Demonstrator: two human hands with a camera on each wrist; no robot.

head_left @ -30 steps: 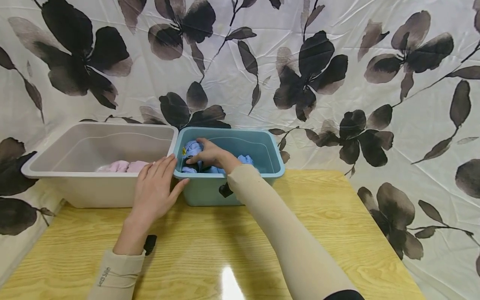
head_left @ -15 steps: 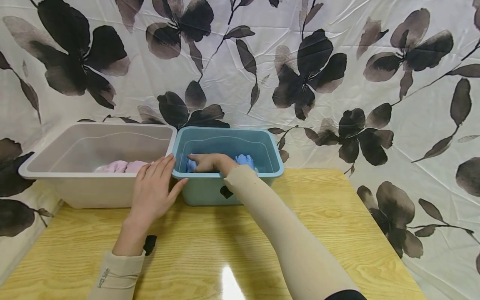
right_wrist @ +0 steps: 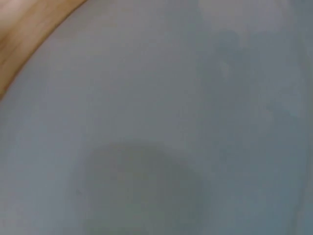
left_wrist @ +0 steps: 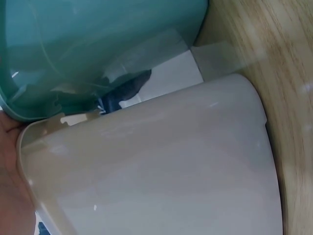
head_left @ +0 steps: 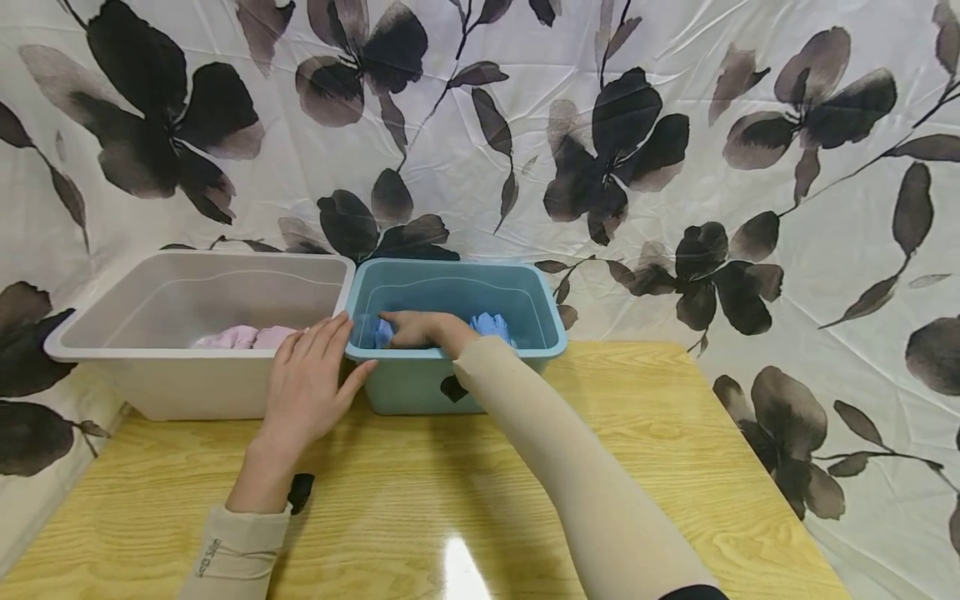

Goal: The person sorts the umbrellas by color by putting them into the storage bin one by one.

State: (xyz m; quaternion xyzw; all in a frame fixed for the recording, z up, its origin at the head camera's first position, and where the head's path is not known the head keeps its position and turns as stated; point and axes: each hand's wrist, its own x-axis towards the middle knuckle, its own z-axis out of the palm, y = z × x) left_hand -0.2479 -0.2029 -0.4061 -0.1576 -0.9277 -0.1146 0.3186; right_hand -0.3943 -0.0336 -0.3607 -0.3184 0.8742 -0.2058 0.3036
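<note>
In the head view, my left hand [head_left: 311, 379] lies with straight fingers on the meeting rims of a beige-grey plastic bin [head_left: 187, 383] and a teal plastic bin [head_left: 532, 360]. Folded pink cloth [head_left: 232, 337] sits in the grey bin. My right hand [head_left: 420, 328] reaches down inside the teal bin, at a blue cloth bundle [head_left: 383, 333] near its left end. The thumb shows; the other fingers are hidden, so I cannot tell whether they grip. A second crumpled blue cloth [head_left: 491, 326] lies to the right of the hand. The right wrist view is filled by a blurred bluish-grey surface [right_wrist: 146, 98].
Both bins stand side by side at the back of a wood-grain table [head_left: 420, 508]. Behind them hangs a white curtain with dark flowers [head_left: 480, 167]. A narrow gap separates the bins' walls lower down in the left wrist view.
My right hand has lowered the blue cloth bundle deeper into the teal bin's left end, then stayed nearly still. The left hand has not moved from the rims.
</note>
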